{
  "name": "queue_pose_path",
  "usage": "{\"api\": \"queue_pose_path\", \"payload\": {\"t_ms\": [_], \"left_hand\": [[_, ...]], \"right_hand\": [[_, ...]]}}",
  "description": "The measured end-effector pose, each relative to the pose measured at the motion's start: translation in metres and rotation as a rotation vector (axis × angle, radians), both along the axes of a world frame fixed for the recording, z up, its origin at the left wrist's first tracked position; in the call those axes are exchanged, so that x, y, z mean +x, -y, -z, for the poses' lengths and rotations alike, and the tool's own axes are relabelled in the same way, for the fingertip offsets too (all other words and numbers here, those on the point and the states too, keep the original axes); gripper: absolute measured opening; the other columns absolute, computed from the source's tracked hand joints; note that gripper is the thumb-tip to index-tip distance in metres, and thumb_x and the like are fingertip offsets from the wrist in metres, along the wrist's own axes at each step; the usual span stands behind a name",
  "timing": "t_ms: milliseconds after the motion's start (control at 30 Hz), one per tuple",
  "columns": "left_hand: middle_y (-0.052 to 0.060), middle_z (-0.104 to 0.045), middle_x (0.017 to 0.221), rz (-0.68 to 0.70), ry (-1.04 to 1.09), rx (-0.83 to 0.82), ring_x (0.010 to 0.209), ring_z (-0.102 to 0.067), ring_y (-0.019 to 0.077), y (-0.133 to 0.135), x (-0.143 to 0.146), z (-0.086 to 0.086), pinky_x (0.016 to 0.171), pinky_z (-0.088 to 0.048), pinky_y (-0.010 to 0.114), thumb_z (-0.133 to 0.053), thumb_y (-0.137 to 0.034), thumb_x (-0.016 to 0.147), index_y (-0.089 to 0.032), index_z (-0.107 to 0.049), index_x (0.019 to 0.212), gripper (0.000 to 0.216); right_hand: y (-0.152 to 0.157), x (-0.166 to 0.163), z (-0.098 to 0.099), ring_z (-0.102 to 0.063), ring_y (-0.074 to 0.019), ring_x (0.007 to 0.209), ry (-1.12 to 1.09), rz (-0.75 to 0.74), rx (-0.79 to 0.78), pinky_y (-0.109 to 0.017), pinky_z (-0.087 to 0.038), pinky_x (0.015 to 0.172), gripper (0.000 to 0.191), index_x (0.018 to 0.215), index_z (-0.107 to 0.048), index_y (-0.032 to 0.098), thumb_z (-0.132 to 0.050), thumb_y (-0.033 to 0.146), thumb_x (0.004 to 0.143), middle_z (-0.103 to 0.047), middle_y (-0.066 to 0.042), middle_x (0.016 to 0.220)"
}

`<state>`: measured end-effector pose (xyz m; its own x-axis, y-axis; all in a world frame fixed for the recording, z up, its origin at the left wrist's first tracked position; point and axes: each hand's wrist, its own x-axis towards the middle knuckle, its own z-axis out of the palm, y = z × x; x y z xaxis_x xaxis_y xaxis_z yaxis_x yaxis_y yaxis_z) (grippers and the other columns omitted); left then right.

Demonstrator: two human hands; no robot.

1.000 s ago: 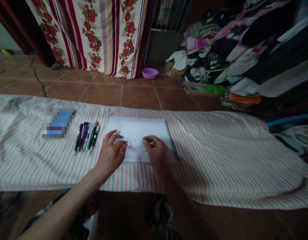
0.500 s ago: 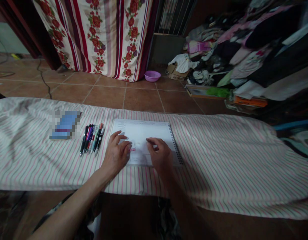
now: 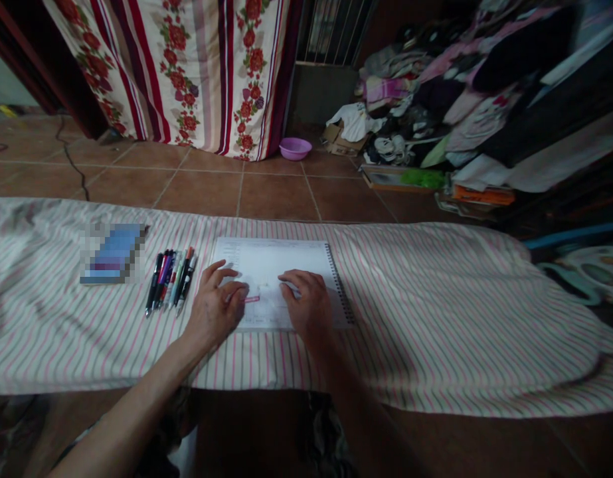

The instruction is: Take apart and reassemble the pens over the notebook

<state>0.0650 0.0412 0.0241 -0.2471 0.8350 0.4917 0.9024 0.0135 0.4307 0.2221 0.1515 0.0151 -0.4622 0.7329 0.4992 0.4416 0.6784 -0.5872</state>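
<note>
A spiral notebook [image 3: 281,255] lies flat on the striped cloth, under both my hands. At the page's left side, my left hand [image 3: 219,299] pinches a short, slim pink piece [image 3: 252,299] that sticks out to the right of the fingertips; its exact kind is unclear. Over the right half of the page is my right hand [image 3: 309,302], its thumb and fingers apart and nothing visible between them. Tiny faint specks show on the paper between the hands. Left of the notebook, several pens [image 3: 170,279] lie side by side.
A pixelated blue phone-like object [image 3: 114,252] lies left of the pens on the striped cloth [image 3: 436,318]. Beyond the table are a tiled floor, a purple basin [image 3: 295,148], a flowered curtain [image 3: 201,79] and a heap of clothes [image 3: 436,99].
My right hand's pinch has loosened, with thumb and fingers now apart. My left hand keeps the pink piece. The whole view has shifted slightly.
</note>
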Motion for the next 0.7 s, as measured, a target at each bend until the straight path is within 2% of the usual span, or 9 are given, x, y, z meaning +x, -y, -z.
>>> {"api": "queue_pose_path", "payload": {"t_ms": [267, 533, 700], "left_hand": [[0.01, -0.057, 0.108, 0.153, -0.083, -0.042, 0.124, -0.034, 0.0321, 0.006, -0.012, -0.002, 0.098, -0.039, 0.055, -0.062, -0.024, 0.077, -0.02, -0.068, 0.092, 0.016], [0.01, -0.056, 0.109, 0.161, -0.076, -0.114, 0.125, -0.033, 0.0307, 0.008, -0.008, 0.008, 0.1, -0.039, 0.052, -0.056, -0.017, 0.08, -0.018, -0.066, 0.092, 0.016], [0.01, -0.06, 0.103, 0.148, -0.022, -0.071, 0.122, -0.037, 0.0282, 0.007, -0.01, 0.008, 0.099, -0.039, 0.049, -0.05, -0.017, 0.084, -0.017, -0.066, 0.09, 0.017]], "right_hand": [[0.0, 0.003, 0.003, -0.054, -0.0218, 0.095, -0.01, 0.013, 0.035, -0.038, -0.043, 0.088, 0.013, 0.083, -0.069, 0.021, -0.057, 0.017, 0.078, -0.067, -0.006, 0.089], [0.002, -0.001, 0.002, -0.056, -0.0213, 0.094, -0.019, -0.011, 0.041, -0.037, -0.043, 0.089, 0.012, 0.083, -0.068, 0.02, -0.058, 0.017, 0.078, -0.067, -0.006, 0.088], [0.003, -0.002, -0.001, -0.057, -0.021, 0.093, -0.052, -0.018, 0.055, -0.037, -0.044, 0.088, 0.012, 0.084, -0.068, 0.019, -0.057, 0.017, 0.079, -0.068, -0.006, 0.086]]}}
